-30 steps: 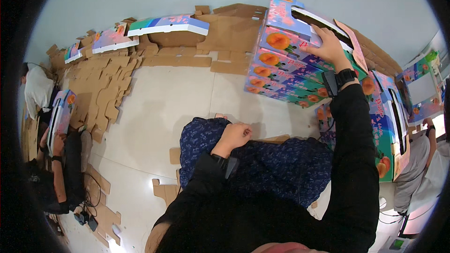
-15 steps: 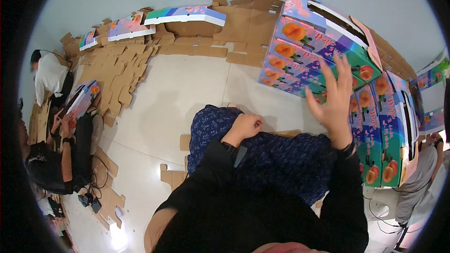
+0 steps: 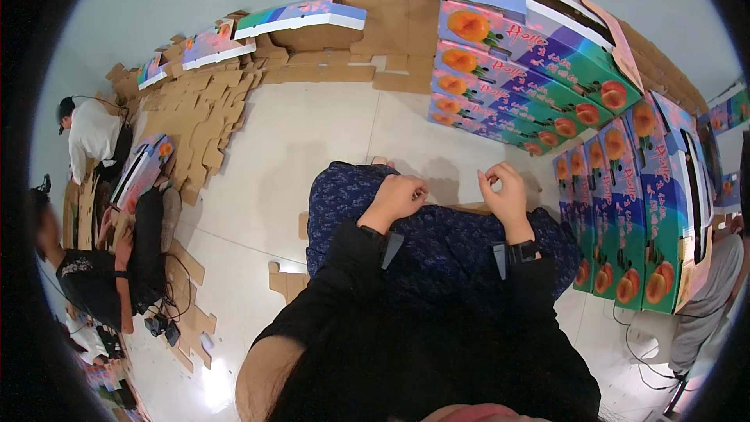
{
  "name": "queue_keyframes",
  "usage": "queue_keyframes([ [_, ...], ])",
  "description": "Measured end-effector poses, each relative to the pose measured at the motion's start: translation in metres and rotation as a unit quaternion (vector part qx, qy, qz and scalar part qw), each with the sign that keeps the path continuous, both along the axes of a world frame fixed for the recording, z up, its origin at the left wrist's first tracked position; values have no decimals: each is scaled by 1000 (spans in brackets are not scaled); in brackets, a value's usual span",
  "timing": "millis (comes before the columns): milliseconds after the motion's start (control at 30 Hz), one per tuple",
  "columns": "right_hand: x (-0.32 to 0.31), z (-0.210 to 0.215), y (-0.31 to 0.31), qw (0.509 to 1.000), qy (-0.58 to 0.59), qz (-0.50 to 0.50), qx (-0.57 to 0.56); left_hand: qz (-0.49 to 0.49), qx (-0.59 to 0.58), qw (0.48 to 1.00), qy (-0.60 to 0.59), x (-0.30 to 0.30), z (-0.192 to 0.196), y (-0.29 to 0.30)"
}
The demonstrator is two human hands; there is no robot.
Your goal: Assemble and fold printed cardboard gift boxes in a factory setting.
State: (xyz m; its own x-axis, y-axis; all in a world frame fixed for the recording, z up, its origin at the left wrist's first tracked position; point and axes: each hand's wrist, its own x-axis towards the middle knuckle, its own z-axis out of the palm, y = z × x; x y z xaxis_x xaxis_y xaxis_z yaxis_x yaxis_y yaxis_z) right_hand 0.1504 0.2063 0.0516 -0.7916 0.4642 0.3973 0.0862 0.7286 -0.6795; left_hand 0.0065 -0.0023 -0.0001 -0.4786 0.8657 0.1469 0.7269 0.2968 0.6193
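My left hand (image 3: 399,197) is curled in a loose fist over the dark blue patterned skirt (image 3: 445,254) on my lap, with nothing visible in it. My right hand (image 3: 506,197) is held above the lap's right side, its fingers bent in toward the thumb, and I see nothing between them. Nearest to it on the right, several printed peach cartons (image 3: 617,211) in blue, pink and green stand on edge in a row. Beyond, a stack of the same cartons (image 3: 508,62) lies flat, the top one with a slot and a raised flap.
Flattened brown cardboard (image 3: 195,113) covers the floor at left and along the wall. Part-folded printed cartons (image 3: 301,19) lean at the back. At left a co-worker in black (image 3: 94,285) handles a carton (image 3: 139,176); another wears white (image 3: 95,131). Cables (image 3: 644,367) lie at lower right.
My right hand has come down and left from in front of the carton stack to my lap, its spread fingers now curled. The left hand has hardly moved. My view has shifted slightly.
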Motion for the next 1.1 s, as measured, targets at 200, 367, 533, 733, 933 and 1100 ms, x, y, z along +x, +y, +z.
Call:
queue_keyframes([
  [200,3,-1,-7,997,-72,-23,-23,-1,-10,1000,27,0,-3,3],
  [367,4,-1,-6,996,-87,-27,-16,0,-42,998,42,0,-5,6],
  [533,0,-10,-8,995,-95,11,-4,1,-29,999,30,-2,-7,4],
  [733,0,-15,-10,985,-163,62,12,13,-25,1000,14,1,-12,4],
  [933,-2,-16,-13,973,-214,84,22,11,-38,999,24,-1,-15,3],
  [1100,-3,-17,-13,961,-258,91,46,8,-17,999,47,-1,-22,4],
])
